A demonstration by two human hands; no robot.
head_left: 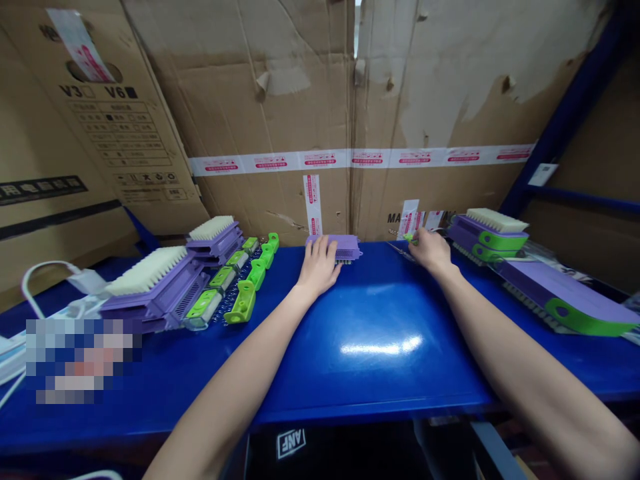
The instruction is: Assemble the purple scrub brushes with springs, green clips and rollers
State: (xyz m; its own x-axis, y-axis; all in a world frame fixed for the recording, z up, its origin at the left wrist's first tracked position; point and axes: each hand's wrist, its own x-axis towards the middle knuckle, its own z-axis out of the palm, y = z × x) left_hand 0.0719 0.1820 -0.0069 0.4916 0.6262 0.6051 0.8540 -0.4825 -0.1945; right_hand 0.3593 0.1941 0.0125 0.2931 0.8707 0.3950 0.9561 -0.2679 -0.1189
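The left hand (320,265) lies with bent fingers over the top and near side of a purple plastic brush block (349,245); whether it grips or merely presses cannot be told. The block sits at the middle of the far edge of a glossy blue table (375,373), bristles down. Its long axis runs left to right, roughly parallel to that edge, with a small tab pointing right.

The right hand (431,249), near the far edge, has its fingers curled beside a slender metal tool (399,251) and a small green piece (410,237); its hold cannot be determined.

Toward the left edge stand stacked purple brush blocks with cream bristles (150,270), flanked by bright green plastic brackets (244,301). Toward the right edge lie purple-and-green brushes (565,293). Brown cardboard sheeting (260,113), taped in white and red, backs the table; a blue metal post (565,113) rises at right.
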